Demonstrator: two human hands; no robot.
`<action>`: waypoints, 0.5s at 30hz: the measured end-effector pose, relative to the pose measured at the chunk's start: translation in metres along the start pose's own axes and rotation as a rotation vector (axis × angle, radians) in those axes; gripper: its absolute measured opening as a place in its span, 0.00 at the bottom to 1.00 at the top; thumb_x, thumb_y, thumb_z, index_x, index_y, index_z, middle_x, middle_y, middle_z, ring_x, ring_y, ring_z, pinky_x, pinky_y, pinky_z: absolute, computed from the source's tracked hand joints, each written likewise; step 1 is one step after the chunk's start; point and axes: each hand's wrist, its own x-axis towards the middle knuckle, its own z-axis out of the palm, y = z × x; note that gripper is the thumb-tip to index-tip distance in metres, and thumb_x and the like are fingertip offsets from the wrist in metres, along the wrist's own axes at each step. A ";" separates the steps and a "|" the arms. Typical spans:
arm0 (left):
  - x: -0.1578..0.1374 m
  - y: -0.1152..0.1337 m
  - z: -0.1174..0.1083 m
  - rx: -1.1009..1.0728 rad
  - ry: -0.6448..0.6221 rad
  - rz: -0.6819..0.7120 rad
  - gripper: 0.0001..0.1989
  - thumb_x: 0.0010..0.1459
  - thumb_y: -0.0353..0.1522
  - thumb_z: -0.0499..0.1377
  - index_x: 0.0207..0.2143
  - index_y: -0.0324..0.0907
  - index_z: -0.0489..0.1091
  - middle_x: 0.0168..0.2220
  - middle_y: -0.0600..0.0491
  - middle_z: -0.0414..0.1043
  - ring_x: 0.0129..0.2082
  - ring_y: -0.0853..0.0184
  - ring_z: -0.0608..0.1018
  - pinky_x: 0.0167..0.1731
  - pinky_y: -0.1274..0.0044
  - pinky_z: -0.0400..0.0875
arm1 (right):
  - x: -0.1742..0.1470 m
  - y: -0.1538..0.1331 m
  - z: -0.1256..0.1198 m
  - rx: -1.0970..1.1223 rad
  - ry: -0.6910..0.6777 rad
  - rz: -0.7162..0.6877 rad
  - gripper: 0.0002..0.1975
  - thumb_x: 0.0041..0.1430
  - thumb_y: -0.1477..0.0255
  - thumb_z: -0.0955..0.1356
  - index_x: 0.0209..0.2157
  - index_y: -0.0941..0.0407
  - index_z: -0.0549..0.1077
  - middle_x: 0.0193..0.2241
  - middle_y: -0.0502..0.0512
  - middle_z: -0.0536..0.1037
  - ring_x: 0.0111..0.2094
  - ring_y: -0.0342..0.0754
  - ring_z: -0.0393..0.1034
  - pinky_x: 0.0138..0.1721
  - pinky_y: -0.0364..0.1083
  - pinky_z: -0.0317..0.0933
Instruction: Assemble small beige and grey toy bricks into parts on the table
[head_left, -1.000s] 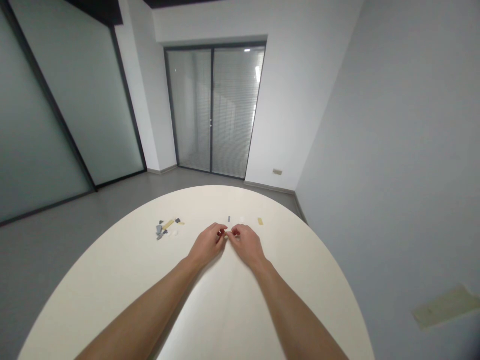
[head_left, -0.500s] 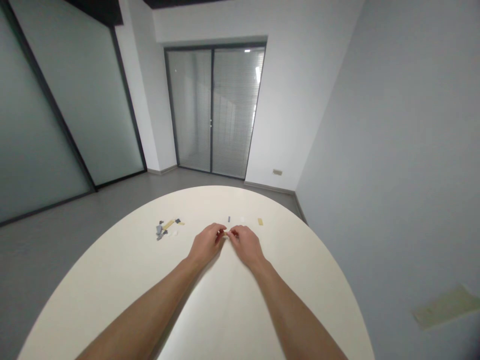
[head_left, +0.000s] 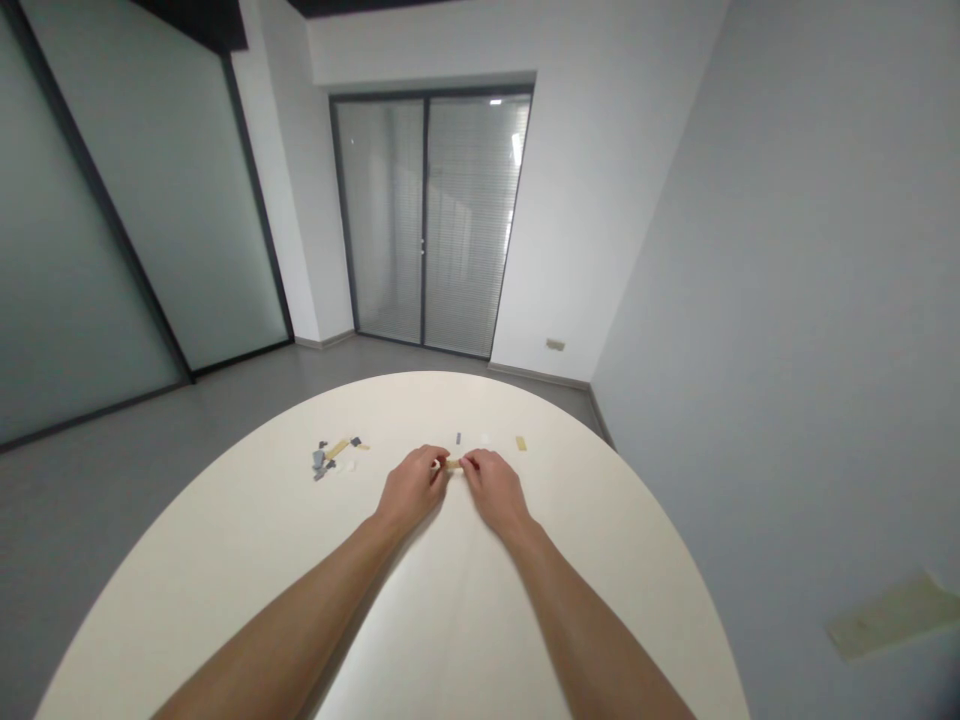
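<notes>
Between my two hands is a small tan strip-like piece point(head_left: 454, 464), too small to name more exactly. My left hand point(head_left: 415, 489) pinches its left end, and something pale shows at those fingertips. At the other end, the fingers of my right hand point(head_left: 492, 487) are closed on the same piece. Just beyond the hands lies a small grey piece point(head_left: 459, 438), with a faint white piece point(head_left: 484, 439) beside it. Farther right is a flat yellow piece point(head_left: 520, 443).
On the left of the round white table point(head_left: 600, 560) lies a loose group of grey pieces point(head_left: 319, 460), dark ones, white ones and a longer yellow piece point(head_left: 337, 450). The table's curved far edge faces a glass door point(head_left: 427, 220). A wall stands to the right.
My fingertips have drawn slightly apart, the right ones moving a little to the right. More of the tan piece now shows between them. The loose pieces have stayed where they were.
</notes>
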 end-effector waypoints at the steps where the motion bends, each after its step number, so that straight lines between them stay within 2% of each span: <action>1: 0.000 0.000 0.000 0.005 0.002 -0.008 0.10 0.62 0.32 0.55 0.46 0.44 0.70 0.44 0.51 0.76 0.43 0.65 0.77 0.40 0.75 0.68 | 0.000 0.000 0.000 0.003 0.005 0.004 0.13 0.70 0.67 0.60 0.40 0.54 0.74 0.38 0.55 0.78 0.41 0.48 0.70 0.42 0.45 0.58; 6: 0.001 -0.003 0.002 0.007 0.018 -0.018 0.10 0.63 0.34 0.55 0.45 0.44 0.70 0.42 0.52 0.76 0.42 0.65 0.77 0.39 0.75 0.68 | 0.001 0.000 -0.001 0.012 0.025 0.012 0.13 0.71 0.67 0.59 0.39 0.54 0.73 0.36 0.54 0.77 0.39 0.48 0.70 0.40 0.44 0.58; 15: 0.001 -0.004 0.002 -0.006 0.018 -0.007 0.09 0.60 0.31 0.57 0.44 0.45 0.71 0.42 0.53 0.76 0.43 0.65 0.76 0.40 0.76 0.67 | 0.001 -0.001 -0.001 0.016 0.019 0.032 0.14 0.71 0.67 0.58 0.38 0.55 0.73 0.36 0.55 0.77 0.38 0.47 0.70 0.39 0.44 0.58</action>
